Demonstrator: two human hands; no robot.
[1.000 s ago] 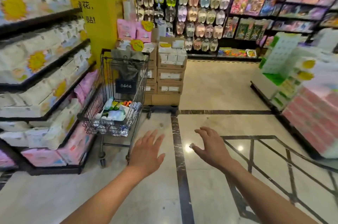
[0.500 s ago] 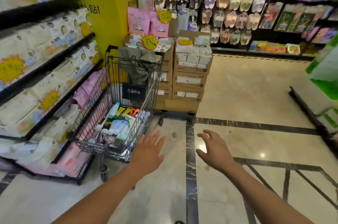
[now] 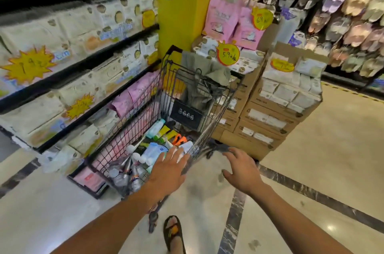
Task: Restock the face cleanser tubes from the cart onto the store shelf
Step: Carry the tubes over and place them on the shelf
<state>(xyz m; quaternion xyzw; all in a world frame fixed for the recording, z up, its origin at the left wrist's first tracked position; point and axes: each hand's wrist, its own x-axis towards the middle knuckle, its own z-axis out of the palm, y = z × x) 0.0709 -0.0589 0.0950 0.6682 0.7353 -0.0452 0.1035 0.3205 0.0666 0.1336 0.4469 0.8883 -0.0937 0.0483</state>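
A dark wire shopping cart (image 3: 137, 129) stands beside the shelving at centre left. Several face cleanser tubes (image 3: 153, 150) in white, pale blue, green, yellow and orange lie in its basket. My left hand (image 3: 168, 172) hovers with fingers spread over the cart's near right corner, holding nothing. My right hand (image 3: 241, 172) is stretched out to the right of the cart, above the floor, fingers spread and empty. A grey cloth (image 3: 205, 71) hangs over the cart's far end.
Black shelves (image 3: 83, 62) on the left hold tissue packs with yellow price stars. A yellow pillar (image 3: 187, 15) and stacked cardboard boxes (image 3: 270, 116) stand behind the cart. Slippers hang on the back wall (image 3: 342, 15). My sandalled foot (image 3: 173, 233) is on the polished floor.
I have come closer to the cart. My left hand now reaches over its near corner, and my right hand has moved forward beside it. Both stay empty.
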